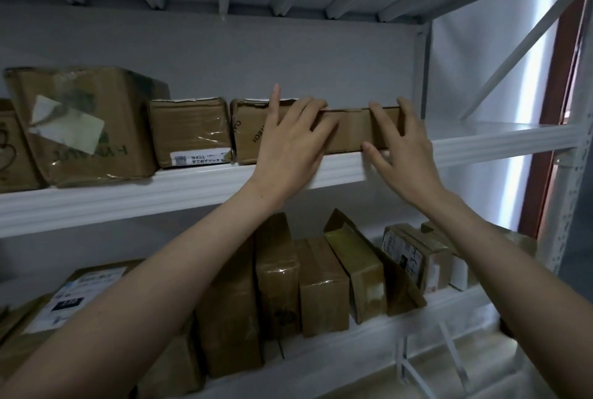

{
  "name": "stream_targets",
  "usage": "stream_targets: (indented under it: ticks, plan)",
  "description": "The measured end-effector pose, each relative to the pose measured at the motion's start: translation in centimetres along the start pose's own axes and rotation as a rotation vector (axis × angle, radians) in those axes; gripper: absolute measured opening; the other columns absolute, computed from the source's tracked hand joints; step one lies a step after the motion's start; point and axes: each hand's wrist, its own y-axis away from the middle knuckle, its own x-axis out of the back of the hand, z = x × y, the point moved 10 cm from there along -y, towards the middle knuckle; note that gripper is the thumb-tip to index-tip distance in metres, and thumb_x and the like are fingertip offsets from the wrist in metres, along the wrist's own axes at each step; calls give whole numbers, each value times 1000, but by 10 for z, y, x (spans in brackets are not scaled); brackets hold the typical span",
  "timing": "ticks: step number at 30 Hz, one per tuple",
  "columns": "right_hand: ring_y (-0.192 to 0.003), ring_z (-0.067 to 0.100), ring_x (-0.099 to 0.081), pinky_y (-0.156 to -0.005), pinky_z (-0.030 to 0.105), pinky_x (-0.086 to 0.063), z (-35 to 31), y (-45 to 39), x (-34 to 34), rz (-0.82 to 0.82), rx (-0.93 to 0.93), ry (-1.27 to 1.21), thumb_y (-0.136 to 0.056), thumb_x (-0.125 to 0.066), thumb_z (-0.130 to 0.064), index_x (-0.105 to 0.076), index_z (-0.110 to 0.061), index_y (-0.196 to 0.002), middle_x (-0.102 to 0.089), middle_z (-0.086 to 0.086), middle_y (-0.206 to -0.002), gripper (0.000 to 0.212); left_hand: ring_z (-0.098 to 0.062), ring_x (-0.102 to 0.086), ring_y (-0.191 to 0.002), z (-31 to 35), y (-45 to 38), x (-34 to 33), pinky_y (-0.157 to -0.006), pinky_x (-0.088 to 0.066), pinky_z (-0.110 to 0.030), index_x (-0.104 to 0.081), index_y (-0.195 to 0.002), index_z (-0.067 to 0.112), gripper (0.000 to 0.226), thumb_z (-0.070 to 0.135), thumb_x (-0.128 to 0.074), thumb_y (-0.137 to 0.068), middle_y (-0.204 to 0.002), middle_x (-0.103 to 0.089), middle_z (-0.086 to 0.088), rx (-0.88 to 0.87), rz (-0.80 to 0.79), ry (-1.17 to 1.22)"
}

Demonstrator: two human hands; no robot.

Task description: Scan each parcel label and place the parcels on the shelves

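Head view: left hand (290, 138) and right hand (402, 145), fingers spread, apparently pressing long flat parcel (351, 134) onto upper shelf (179, 188), seating it beside labelled parcel (191, 132); label face hidden.

Both forearms are bare to the frame's edge, and the left hand (290, 145) and right hand (406, 154) are ungloved.

Handwritten "4-3-4" on lower-shelf parcel label (405, 254); other print illegible.
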Motion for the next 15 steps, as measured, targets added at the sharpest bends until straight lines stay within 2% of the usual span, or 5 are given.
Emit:
stream_targets:
  ticks: [2, 5, 10, 13, 15]
  plan:
    - [-140, 39, -18, -108, 59, -28, -8, 6, -4, 54, -27, 12, -95, -51, -35, -25, -27, -149, -12, 19, -156, 60, -30, -50, -127, 1, 13, 0, -116, -10, -56, -63, -119, 13, 34, 17, -67, -85, -132, -57, -14, -6, 23, 14]
    - [-136, 41, -21, -105, 57, -28, -38, 27, -4, 177, 12, 45, -91, -55, -24, -37, -19, -141, -26, 23, -149, 54, -30, -49, -129, 7, 46, 4, -116, -15, -54, -65, -119, 11, 30, 17, -58, -91, -135, -55, -17, -50, 38, 79]
    - [-123, 36, -38, -94, 51, -38, -122, 71, -14, 250, 267, -95, -87, -60, -14, -50, -11, -123, -46, 23, -131, 37, -31, -48, -127, -2, 116, 14, -112, -26, -51, -57, -128, 8, 40, 14, -60, -88, -137, -53, -19, -142, -125, 140]
    - [-116, 37, -49, -91, 50, -43, -177, 102, -20, 282, 438, -213, -89, -56, -9, -53, -7, -120, -55, 25, -124, 31, -31, -53, -122, -23, 161, 29, -107, -35, -49, -62, -125, 4, 36, 12, -57, -90, -133, -56, -19, -82, -228, 172]
    - [-114, 36, -51, -86, 48, -46, -210, 118, -31, 238, 498, -296, -89, -55, -7, -52, -6, -121, -57, 26, -123, 33, -31, -56, -115, -40, 197, 43, -98, -42, -44, -62, -124, 1, 34, 11, -55, -92, -130, -59, -19, -26, -277, 163]
